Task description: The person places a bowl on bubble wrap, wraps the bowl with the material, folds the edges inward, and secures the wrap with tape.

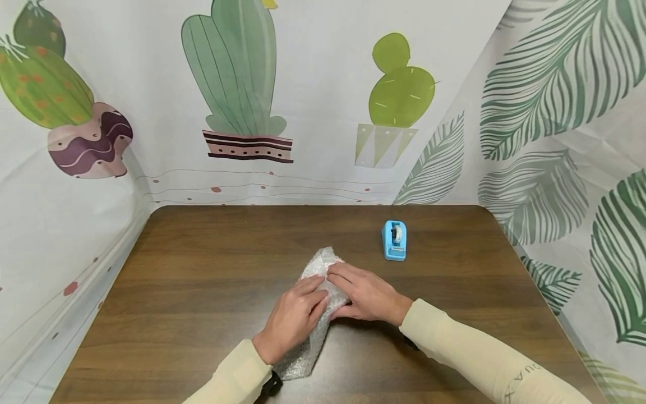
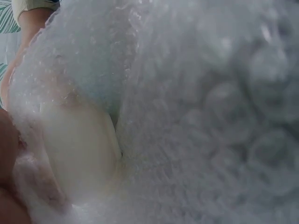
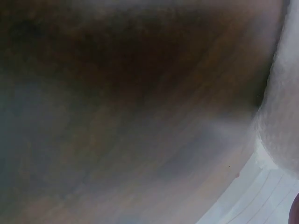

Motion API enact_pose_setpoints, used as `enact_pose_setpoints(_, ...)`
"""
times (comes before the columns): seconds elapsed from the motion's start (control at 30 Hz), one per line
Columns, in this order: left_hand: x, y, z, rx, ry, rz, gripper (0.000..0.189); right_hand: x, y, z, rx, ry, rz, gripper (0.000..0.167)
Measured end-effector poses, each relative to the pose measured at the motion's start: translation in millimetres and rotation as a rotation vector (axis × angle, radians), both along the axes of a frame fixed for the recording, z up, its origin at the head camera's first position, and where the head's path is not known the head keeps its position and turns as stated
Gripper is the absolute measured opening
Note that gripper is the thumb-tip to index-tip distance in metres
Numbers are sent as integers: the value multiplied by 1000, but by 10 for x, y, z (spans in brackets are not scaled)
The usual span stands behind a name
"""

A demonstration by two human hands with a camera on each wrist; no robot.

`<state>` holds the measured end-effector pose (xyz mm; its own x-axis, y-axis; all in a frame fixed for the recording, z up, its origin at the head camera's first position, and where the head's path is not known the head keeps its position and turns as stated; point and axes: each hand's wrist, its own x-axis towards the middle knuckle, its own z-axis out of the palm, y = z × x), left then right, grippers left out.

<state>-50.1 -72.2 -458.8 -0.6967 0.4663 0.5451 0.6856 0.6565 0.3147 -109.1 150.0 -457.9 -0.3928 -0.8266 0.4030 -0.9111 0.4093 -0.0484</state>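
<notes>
Bubble wrap (image 1: 335, 293) lies on the table (image 1: 202, 269), left of the tape dispenser (image 1: 395, 241) and nearer the person. The left hand (image 1: 291, 318) rests its extended fingers on top, apparently to keep the layers flat. The right hand (image 1: 370, 294) grips the edge facing the dispenser, fingers above, thumb at the side, presumably against slipping. Condition: translucent, blistered, creased, elongated; a pale object (image 2: 81, 149) shows through, identity undetermined.

Bubble wrap (image 1: 336, 294) lies at the near centre of the brown tabletop (image 1: 202, 280). The left grip (image 1: 290, 317) rests on its left side; the right grip (image 1: 368, 294) holds its right side. A blue tape dispenser (image 1: 395, 253) stands farther off, to the right
</notes>
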Motion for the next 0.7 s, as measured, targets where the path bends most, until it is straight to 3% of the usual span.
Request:
enact_pose_setpoints(0.3, 36, 24, 31, -68, -66, 84, 17, 26, 20, -29, -8, 45, 30, 66)
enact_pose_setpoints(0.53, 1, 34, -1, -102, -16, 86, 16, 36, 22, -44, -5, 49, 58, 63)
enact_pose_setpoints(0.7, 3, 24, -35, -102, -21, 84, 15, 26, 20, -44, 26, 39, 56, 62)
